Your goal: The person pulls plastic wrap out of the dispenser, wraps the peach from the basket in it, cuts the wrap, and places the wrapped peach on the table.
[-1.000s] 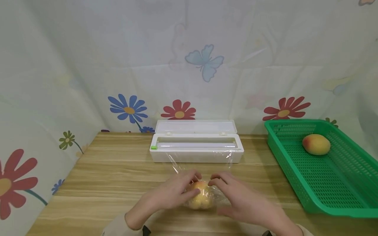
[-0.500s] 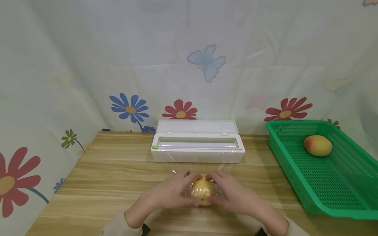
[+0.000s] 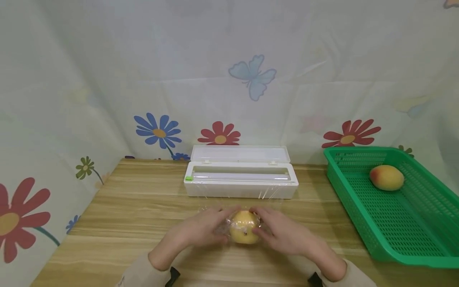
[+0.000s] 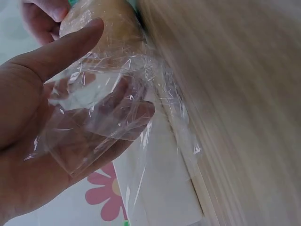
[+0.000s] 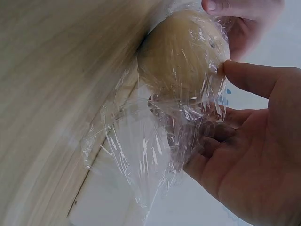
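Observation:
A yellow mango (image 3: 244, 228) in clear cling film sits between both hands on the wooden table, its dark stem spot facing the person. My right hand (image 3: 287, 233) holds it from the right, thumb pressed on the film near the spot and fingers curled around its far side. My left hand (image 3: 201, 229) is beside it on the left, fingers extended. Loose crumpled film (image 4: 108, 103) lies across the left fingers in the left wrist view. More film (image 5: 146, 141) trails from the mango in the right wrist view, toward the white cling film dispenser (image 3: 240, 190).
The dispenser stands at the table's back with its lid (image 3: 240, 154) raised, a film roll (image 3: 240, 176) inside and a green slider (image 3: 189, 178) at its left end. On the right, a green basket (image 3: 349, 199) holds another mango (image 3: 387, 177). A flowered curtain (image 3: 172, 95) hangs behind.
The wrapped mango has rolled away from the person toward the dispenser, bringing its stem spot into view. The right hand has closed in on it; the left thumb has drawn back a little.

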`<state>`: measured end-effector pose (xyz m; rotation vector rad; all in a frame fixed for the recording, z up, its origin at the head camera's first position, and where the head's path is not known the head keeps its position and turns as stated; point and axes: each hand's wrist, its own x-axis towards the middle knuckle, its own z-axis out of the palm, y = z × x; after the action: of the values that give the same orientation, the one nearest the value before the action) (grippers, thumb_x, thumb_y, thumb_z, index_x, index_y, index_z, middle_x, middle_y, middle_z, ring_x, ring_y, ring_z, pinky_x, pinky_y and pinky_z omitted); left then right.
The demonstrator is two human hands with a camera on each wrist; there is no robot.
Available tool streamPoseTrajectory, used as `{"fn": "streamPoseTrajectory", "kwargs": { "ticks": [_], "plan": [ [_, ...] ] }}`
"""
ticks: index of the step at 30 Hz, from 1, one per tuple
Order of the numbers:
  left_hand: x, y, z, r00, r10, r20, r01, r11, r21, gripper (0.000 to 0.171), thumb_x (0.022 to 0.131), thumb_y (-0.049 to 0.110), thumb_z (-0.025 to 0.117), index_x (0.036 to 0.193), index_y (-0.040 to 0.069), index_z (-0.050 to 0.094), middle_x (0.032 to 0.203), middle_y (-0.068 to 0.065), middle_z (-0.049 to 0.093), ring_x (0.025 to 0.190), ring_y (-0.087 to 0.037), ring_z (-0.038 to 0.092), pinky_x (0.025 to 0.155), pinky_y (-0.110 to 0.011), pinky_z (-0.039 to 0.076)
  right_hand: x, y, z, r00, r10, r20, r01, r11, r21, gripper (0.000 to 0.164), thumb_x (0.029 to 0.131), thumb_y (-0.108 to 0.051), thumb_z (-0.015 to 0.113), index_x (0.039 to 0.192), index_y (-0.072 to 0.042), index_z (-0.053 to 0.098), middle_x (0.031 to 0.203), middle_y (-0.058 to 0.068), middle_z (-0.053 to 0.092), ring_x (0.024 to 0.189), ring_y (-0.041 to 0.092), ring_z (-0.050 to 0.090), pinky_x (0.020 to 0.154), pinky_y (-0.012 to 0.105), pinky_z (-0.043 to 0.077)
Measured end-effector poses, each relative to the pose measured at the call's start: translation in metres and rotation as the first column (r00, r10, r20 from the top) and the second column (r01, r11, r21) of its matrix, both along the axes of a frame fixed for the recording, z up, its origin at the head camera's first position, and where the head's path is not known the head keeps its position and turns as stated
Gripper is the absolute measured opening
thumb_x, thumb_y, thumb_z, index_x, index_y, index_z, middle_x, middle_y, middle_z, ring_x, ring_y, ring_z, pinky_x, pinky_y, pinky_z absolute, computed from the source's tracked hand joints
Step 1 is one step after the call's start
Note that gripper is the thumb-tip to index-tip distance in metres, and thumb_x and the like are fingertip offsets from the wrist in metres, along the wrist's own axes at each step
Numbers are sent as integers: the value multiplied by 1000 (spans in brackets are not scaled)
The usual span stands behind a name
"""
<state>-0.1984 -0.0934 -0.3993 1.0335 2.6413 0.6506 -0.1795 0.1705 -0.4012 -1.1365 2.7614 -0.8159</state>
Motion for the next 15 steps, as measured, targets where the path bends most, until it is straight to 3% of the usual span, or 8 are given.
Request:
{"fn": "streamPoseTrajectory", "kwargs": {
  "ticks": [3, 8, 15],
  "plan": [
    [-3, -1, 0, 1000, 19, 15, -20, 999, 32, 75, 88, 18, 83, 151, 14, 43, 122, -8, 69, 106, -16, 65, 91, -36, 55, -3, 0, 1, 1000, -4, 28, 5, 1000, -12, 42, 105, -20, 59, 138, 5, 52, 128, 14, 64, 119, 26, 61, 98, 47, 52],
    [-6, -5, 2, 1000, 10, -5, -10, 998, 66, 51, 91, 15, 79, 134, 16, 52, 106, -6, 71, 93, -13, 67, 79, -31, 57, -11, 1, -2, 999, -14, 35, 15, 999, -29, 42, 107, -22, 56, 139, 6, 53, 128, 14, 64, 119, 26, 61, 99, 49, 51],
    [-8, -5, 1, 994, 42, -97, -40, 999, 26, 51, 96, 29, 76, 140, 13, 57, 130, -9, 58, 113, -20, 60, 97, -42, 52, -20, 2, -5, 998, -55, 14, 56, 998, -44, 43, 108, -27, 56, 140, 2, 58, 131, 13, 54, 106, 24, 62, 89, 44, 55]
  ]
}}
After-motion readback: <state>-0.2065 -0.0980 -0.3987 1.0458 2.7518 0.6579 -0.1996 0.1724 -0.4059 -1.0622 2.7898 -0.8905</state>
